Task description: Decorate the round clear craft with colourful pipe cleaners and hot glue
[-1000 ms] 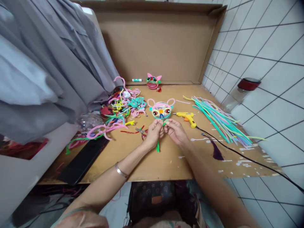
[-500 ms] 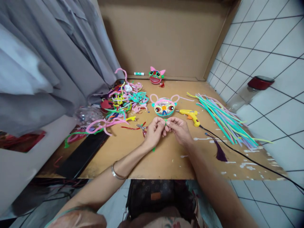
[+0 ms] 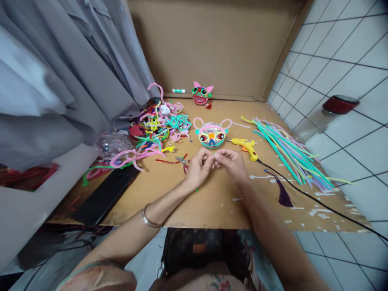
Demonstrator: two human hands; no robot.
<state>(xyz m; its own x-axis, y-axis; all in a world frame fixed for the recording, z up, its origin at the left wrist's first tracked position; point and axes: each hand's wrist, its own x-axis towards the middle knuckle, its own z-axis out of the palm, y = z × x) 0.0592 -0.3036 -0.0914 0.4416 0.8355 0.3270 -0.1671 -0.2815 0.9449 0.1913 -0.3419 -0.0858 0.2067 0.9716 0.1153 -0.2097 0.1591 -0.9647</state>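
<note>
My left hand (image 3: 198, 167) and my right hand (image 3: 233, 162) meet fingertip to fingertip at the middle of the cardboard tabletop (image 3: 212, 202). Both are pinched on a green pipe cleaner (image 3: 213, 155), of which only a short bit shows between the fingers. Just beyond the fingers lies a round pipe-cleaner animal face (image 3: 211, 134) with pink loop ears and red eyes. A yellow glue gun (image 3: 246, 145) lies to the right of it, its black cord (image 3: 318, 202) running off to the right.
A tangle of coloured pipe cleaners (image 3: 157, 129) lies at the left, a bundle of straight ones (image 3: 291, 155) at the right. Small scissors (image 3: 183, 162) rest by my left hand. A second animal face (image 3: 201, 93) and a glue stick (image 3: 178, 91) stand by the cardboard back wall. Grey cloth hangs left.
The green pipe cleaner's long tail that hung below my left hand has been drawn up into my fingers and hardly shows now. The view has shifted slightly; my hands stay together.
</note>
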